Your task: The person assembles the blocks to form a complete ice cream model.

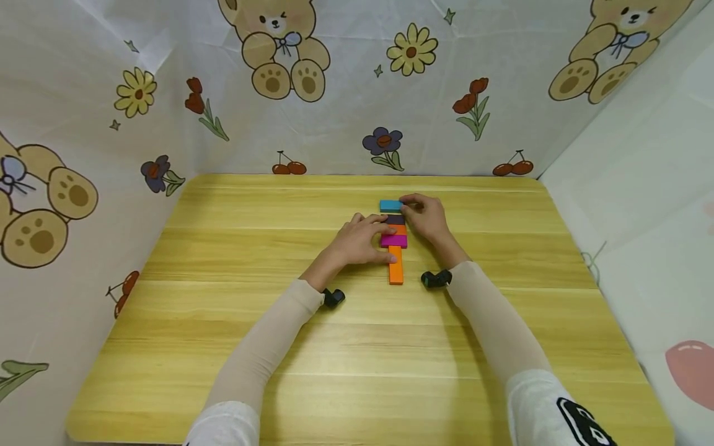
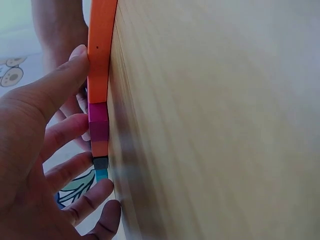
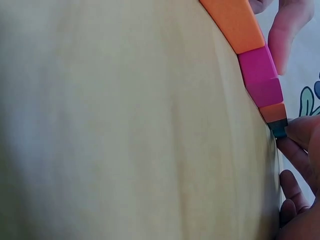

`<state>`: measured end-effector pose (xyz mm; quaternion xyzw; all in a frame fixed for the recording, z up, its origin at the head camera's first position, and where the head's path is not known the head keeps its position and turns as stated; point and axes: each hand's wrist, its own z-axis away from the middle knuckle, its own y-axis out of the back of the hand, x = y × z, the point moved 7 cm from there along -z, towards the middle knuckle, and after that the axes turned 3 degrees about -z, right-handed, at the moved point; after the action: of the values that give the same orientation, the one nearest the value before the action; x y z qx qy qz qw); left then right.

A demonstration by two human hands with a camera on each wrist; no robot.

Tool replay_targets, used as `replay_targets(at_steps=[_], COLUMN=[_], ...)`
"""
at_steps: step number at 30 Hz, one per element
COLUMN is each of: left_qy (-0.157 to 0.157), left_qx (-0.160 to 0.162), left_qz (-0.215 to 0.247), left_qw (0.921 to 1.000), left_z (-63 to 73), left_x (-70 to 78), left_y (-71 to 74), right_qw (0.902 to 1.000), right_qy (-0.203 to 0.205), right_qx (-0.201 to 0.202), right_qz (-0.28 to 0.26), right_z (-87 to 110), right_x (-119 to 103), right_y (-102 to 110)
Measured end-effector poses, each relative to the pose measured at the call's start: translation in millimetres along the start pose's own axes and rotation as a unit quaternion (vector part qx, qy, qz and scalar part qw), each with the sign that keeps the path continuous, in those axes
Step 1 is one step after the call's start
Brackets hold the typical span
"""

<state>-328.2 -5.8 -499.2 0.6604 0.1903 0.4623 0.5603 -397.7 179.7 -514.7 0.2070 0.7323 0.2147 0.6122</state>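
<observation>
Flat coloured blocks form a line on the table. A long orange block (image 1: pixel 396 272) lies lengthwise nearest me. Beyond it come a magenta block (image 1: pixel 393 242), a shorter-looking orange block (image 1: pixel 399 230) and a dark block (image 1: pixel 396 220), packed together crosswise. A blue block (image 1: pixel 389 205) lies at the far end, a small gap from the dark one. My right hand (image 1: pixel 426 217) pinches its right end between thumb and finger. My left hand (image 1: pixel 357 243) rests over the line from the left, fingers spread, its thumb (image 2: pixel 77 62) touching the long orange block.
The blocks lie on a wood-grain table (image 1: pixel 268 204) in its far half. A printed cloth (image 1: pixel 334 124) with bears and flowers hangs along the back edge and left side. Small black devices (image 1: pixel 437 279) sit at both wrists.
</observation>
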Motion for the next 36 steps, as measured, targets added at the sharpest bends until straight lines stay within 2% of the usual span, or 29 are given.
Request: replay_targets(at_steps=[26,29,33,36], left_qy=[0.001,0.002,0.008,0.007], left_qx=[-0.003,-0.002,0.002,-0.001], left_qz=[0.005,0.001,-0.002,0.0], left_qw=[1.0,1.0,1.0,1.0], left_z=[-2.5,-1.7,-0.2,-0.3], left_x=[-3.9,-5.7,-7.3,-6.5], left_y=[-1.5,-1.4,0.9,0.8], right_qw=[0.9993,0.9988,0.9949,0.9888], right_qy=[0.003,-0.003,0.005,0.026], right_qx=[-0.024,-0.043,-0.101,-0.145], right_qz=[-0.029,-0.023,0.001,0.025], right_z=[10.5,10.4,11.1,15.8], right_x=[-1.3,-1.7,-6.6,-10.3], right_y=[0.0,-1.5,-2.7,-0.1])
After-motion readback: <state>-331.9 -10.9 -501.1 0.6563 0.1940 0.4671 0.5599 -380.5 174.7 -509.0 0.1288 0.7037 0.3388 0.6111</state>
